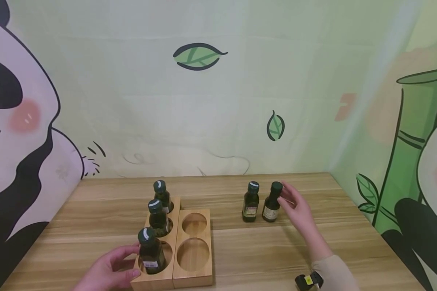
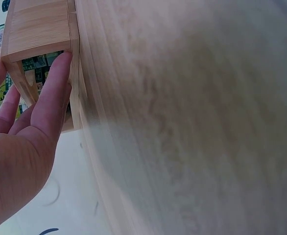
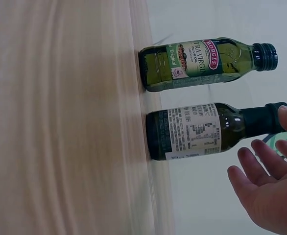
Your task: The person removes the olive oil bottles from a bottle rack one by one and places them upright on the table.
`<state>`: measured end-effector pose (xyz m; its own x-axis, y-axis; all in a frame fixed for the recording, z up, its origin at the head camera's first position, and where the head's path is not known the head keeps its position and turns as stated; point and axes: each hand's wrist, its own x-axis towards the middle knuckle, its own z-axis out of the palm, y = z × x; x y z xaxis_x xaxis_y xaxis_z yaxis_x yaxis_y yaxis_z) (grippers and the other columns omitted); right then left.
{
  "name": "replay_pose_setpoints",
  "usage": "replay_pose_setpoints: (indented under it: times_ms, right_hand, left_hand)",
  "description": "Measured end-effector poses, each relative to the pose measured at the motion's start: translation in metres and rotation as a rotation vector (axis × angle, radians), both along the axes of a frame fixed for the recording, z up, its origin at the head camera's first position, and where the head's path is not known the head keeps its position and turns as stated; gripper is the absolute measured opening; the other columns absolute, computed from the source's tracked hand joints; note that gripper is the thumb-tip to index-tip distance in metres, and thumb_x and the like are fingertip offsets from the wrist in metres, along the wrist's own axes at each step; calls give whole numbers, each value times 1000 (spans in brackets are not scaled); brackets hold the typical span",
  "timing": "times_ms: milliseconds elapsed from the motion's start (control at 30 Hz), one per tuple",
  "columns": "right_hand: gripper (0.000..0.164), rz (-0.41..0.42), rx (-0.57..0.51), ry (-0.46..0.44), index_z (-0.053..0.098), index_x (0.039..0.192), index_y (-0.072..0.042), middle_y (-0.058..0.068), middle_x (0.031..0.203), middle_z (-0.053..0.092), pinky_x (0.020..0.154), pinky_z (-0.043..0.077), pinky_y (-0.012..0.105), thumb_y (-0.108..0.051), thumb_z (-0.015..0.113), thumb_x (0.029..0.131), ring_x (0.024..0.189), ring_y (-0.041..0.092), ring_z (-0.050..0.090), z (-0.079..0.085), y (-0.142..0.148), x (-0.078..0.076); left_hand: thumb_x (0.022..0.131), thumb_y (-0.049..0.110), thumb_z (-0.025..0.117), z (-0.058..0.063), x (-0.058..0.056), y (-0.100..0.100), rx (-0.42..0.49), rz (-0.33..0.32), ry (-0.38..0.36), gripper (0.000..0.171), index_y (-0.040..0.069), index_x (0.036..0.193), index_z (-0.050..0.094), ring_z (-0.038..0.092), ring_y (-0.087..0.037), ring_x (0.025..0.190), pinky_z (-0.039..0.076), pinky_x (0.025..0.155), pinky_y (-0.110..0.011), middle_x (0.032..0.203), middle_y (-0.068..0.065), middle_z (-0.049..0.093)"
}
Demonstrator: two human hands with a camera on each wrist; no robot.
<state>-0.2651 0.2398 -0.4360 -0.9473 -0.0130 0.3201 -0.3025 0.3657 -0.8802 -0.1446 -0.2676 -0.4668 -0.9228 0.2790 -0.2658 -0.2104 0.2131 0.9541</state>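
Note:
My left hand (image 1: pixel 107 268) grips the front left corner of a wooden bottle rack (image 1: pixel 193 279), thumb at the front and fingers along its side. In the left wrist view the fingers (image 2: pixel 50 98) lie against the rack's open side. Three dark-capped bottles stand in the rack's left row, the nearest bottle (image 1: pixel 152 252) beside this hand. At the right, my right hand (image 1: pixel 298 208) is at the neck of a dark bottle (image 3: pixel 192 132) with a pale printed label. One fingertip touches its cap; the other fingers are loosely spread below. An olive oil bottle (image 3: pixel 192 63) stands just left of it.
The rack's right part has two round holes (image 1: pixel 194 254) with nothing in them. A wood-grain table (image 1: pixel 247 258) carries everything. Behind it hangs a green backdrop (image 1: pixel 149 101) with printed pandas, leaves and bamboo. A black wrist device (image 1: pixel 309 279) sits on the right sleeve.

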Motion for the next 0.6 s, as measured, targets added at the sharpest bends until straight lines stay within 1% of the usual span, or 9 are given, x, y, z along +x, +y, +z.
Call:
replay_pose_setpoints:
  times_ms: [133, 267, 433, 600]
  right_hand:
    - [55, -17, 47, 29, 39, 146, 5, 28, 139, 51, 107, 40, 53, -6, 63, 98, 126, 42, 51, 0, 3, 8]
    - [53, -43, 102, 77, 43, 143, 6, 26, 135, 56, 105, 41, 55, -7, 64, 96, 123, 41, 54, 0, 5, 15]
    - [50, -72, 118, 110, 47, 140, 5, 24, 129, 60, 102, 44, 52, -6, 67, 95, 118, 39, 57, 1, 6, 23]
    - [47, -99, 127, 144, 51, 137, 3, 23, 122, 64, 99, 48, 49, -4, 67, 94, 113, 37, 61, 3, 5, 28]
  left_hand:
    - [91, 18, 73, 0, 0, 0, -10, 2, 4, 65, -10, 141, 42, 46, -55, 124, 57, 80, -53, 145, -39, 36]
    - [91, 18, 74, 1, 1, 0, -18, 8, 5, 66, -10, 141, 41, 46, -55, 124, 57, 80, -53, 144, -39, 36]
    - [90, 18, 75, 2, 2, 1, -33, 21, -2, 67, -9, 141, 42, 47, -54, 123, 58, 79, -52, 144, -40, 36]
    - [90, 18, 75, 2, 2, 1, -35, 14, 8, 66, -9, 141, 43, 49, -53, 122, 58, 79, -52, 145, -41, 33]
